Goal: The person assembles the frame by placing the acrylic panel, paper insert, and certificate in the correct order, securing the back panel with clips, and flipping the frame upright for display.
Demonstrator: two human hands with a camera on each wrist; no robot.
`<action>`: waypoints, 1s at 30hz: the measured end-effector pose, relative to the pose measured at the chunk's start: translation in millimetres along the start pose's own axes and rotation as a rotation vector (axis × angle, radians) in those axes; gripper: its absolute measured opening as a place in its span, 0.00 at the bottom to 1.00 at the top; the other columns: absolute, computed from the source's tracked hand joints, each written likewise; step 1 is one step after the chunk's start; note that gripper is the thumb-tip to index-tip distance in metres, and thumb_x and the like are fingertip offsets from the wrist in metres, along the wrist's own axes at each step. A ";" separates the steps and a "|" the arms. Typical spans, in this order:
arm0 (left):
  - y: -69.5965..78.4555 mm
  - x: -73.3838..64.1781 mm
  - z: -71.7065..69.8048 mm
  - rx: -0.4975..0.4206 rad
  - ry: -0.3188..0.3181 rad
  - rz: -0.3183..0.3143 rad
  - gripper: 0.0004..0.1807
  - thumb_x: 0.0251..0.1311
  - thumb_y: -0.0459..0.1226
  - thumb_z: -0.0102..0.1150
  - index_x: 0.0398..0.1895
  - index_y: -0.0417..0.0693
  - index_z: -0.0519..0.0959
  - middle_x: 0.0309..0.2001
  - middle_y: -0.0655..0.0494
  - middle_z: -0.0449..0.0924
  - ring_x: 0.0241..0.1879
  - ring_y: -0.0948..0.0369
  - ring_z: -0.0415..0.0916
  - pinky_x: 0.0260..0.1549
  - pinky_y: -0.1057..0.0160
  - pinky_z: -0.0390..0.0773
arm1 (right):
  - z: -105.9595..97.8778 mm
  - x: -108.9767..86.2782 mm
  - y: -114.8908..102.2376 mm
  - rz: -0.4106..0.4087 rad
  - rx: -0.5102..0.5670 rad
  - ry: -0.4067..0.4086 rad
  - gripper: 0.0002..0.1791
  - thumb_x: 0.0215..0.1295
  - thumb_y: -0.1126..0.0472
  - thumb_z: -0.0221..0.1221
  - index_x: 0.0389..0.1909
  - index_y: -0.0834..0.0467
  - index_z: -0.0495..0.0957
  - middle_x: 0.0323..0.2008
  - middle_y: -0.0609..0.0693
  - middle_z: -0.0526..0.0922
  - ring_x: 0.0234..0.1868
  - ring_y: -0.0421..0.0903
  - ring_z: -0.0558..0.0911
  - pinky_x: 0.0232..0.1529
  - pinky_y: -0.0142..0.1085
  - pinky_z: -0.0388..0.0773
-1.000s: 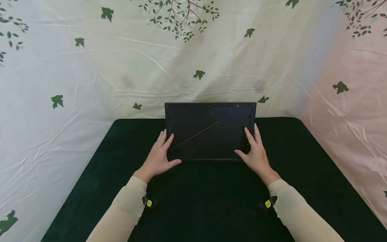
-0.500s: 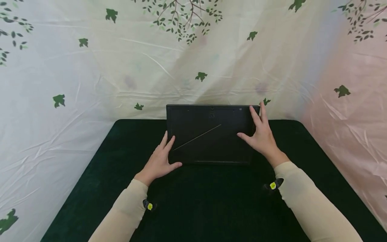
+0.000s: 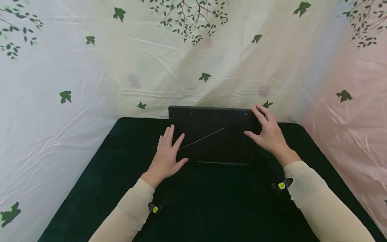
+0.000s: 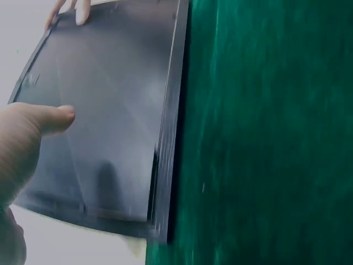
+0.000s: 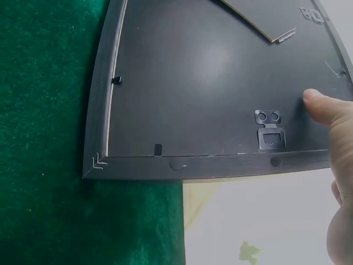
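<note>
A black picture frame [image 3: 208,148] stands on its long edge in the head view, its back facing me. The right wrist view shows metal hangers [image 5: 270,130] and the end of a stand flap [image 5: 265,22] on that back. My right hand [image 3: 270,134] grips the upper right corner, thumb on the back panel and other fingers at the outer edge. Beside the left edge is my left hand [image 3: 166,158], fingers straight and spread, index and thumb in front of the panel. Whether it touches the frame I cannot tell; the left wrist view is blurred.
Dark green cloth covers the table [image 3: 211,208]. Behind it hangs a pale curtain [image 3: 169,67] printed with leaves and branches, which also runs down both sides. A wrist camera band [image 3: 282,185] sits on each sleeve.
My right hand has risen from the right edge's lower part to the upper right corner. My left hand has shifted slightly right and its fingers have spread. The frame now sits slightly slanted in the view.
</note>
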State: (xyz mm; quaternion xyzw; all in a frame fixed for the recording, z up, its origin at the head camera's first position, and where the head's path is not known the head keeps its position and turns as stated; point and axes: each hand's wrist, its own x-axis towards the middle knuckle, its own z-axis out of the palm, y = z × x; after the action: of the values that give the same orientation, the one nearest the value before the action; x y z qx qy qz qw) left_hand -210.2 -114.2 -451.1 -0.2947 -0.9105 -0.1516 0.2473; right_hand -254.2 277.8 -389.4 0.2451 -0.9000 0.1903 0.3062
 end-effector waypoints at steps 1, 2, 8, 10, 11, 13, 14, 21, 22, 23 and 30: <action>4.8 1.6 0.2 0.006 0.008 0.030 0.49 0.51 0.52 0.70 0.73 0.48 0.58 0.76 0.41 0.36 0.74 0.44 0.36 0.62 0.33 0.53 | -1.0 -1.3 -0.7 -0.006 0.000 0.009 0.53 0.47 0.55 0.75 0.74 0.48 0.56 0.71 0.56 0.57 0.68 0.59 0.60 0.62 0.57 0.60; 9.9 3.0 0.7 0.006 0.008 0.059 0.48 0.51 0.52 0.70 0.73 0.48 0.58 0.76 0.41 0.37 0.74 0.44 0.37 0.62 0.34 0.53 | -1.8 -2.7 -1.3 -0.012 0.000 0.018 0.53 0.47 0.56 0.75 0.74 0.49 0.57 0.70 0.56 0.58 0.67 0.59 0.61 0.62 0.57 0.61; 37.2 13.2 12.5 0.016 -0.034 0.182 0.48 0.53 0.51 0.69 0.73 0.48 0.57 0.72 0.42 0.51 0.70 0.48 0.51 0.64 0.43 0.58 | -6.0 -9.0 -3.7 -0.057 -0.008 0.068 0.49 0.47 0.58 0.75 0.71 0.53 0.62 0.67 0.60 0.62 0.65 0.60 0.63 0.61 0.56 0.62; 43.7 16.4 17.0 0.029 -0.029 0.189 0.48 0.52 0.50 0.69 0.73 0.48 0.57 0.69 0.43 0.56 0.67 0.49 0.57 0.63 0.47 0.62 | -7.0 -10.1 -4.4 -0.066 -0.007 0.074 0.49 0.46 0.59 0.75 0.71 0.54 0.62 0.67 0.60 0.62 0.66 0.60 0.63 0.62 0.55 0.62; 46.4 17.8 19.1 0.031 -0.025 0.188 0.47 0.52 0.50 0.69 0.73 0.48 0.57 0.68 0.43 0.58 0.65 0.50 0.59 0.62 0.49 0.63 | -7.5 -10.5 -4.9 -0.067 -0.006 0.074 0.49 0.46 0.59 0.75 0.71 0.53 0.62 0.67 0.60 0.62 0.66 0.59 0.63 0.62 0.55 0.62; 50.4 20.3 23.5 0.044 -0.011 0.181 0.47 0.53 0.49 0.69 0.73 0.48 0.57 0.65 0.44 0.60 0.62 0.50 0.61 0.59 0.51 0.66 | -8.4 -11.1 -5.9 -0.065 -0.002 0.074 0.49 0.47 0.59 0.75 0.71 0.53 0.62 0.67 0.60 0.62 0.66 0.59 0.62 0.62 0.55 0.62; 51.8 21.6 25.3 0.047 -0.005 0.176 0.47 0.53 0.49 0.68 0.73 0.48 0.56 0.64 0.44 0.61 0.61 0.51 0.62 0.58 0.51 0.67 | -8.9 -11.3 -6.4 -0.062 0.001 0.075 0.49 0.47 0.59 0.75 0.71 0.53 0.62 0.67 0.59 0.62 0.66 0.59 0.62 0.62 0.55 0.62; 47.9 28.4 40.9 0.077 0.036 0.123 0.52 0.50 0.52 0.71 0.75 0.50 0.52 0.61 0.45 0.62 0.56 0.52 0.65 0.51 0.54 0.72 | -6.8 -12.1 -7.3 -0.044 0.012 0.080 0.47 0.47 0.58 0.75 0.70 0.54 0.64 0.67 0.58 0.62 0.66 0.59 0.62 0.63 0.55 0.62; 46.8 29.2 42.1 0.075 0.032 0.117 0.54 0.50 0.52 0.71 0.75 0.50 0.50 0.61 0.45 0.62 0.56 0.52 0.65 0.49 0.54 0.73 | -6.7 -12.1 -7.2 -0.043 0.011 0.080 0.47 0.48 0.58 0.75 0.70 0.54 0.63 0.67 0.58 0.62 0.66 0.59 0.63 0.63 0.55 0.62; 45.8 29.9 43.3 0.073 0.027 0.110 0.55 0.50 0.52 0.71 0.76 0.51 0.49 0.60 0.45 0.62 0.55 0.52 0.65 0.48 0.55 0.73 | -6.5 -12.0 -7.1 -0.043 0.011 0.081 0.48 0.48 0.58 0.75 0.70 0.53 0.63 0.67 0.58 0.61 0.66 0.59 0.63 0.63 0.55 0.62; 44.9 32.4 46.9 0.080 0.020 0.099 0.54 0.50 0.50 0.71 0.76 0.51 0.49 0.57 0.47 0.64 0.50 0.53 0.64 0.44 0.56 0.71 | -5.4 -10.4 -5.8 -0.048 -0.002 0.088 0.48 0.48 0.60 0.74 0.71 0.52 0.62 0.67 0.59 0.62 0.65 0.60 0.64 0.62 0.55 0.62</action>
State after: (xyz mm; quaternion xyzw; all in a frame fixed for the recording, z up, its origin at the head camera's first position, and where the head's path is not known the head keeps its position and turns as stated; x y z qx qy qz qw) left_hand -222.5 -44.5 -466.8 -0.3277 -0.8977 -0.1056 0.2751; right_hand -241.3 279.1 -391.0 0.2579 -0.8796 0.1926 0.3502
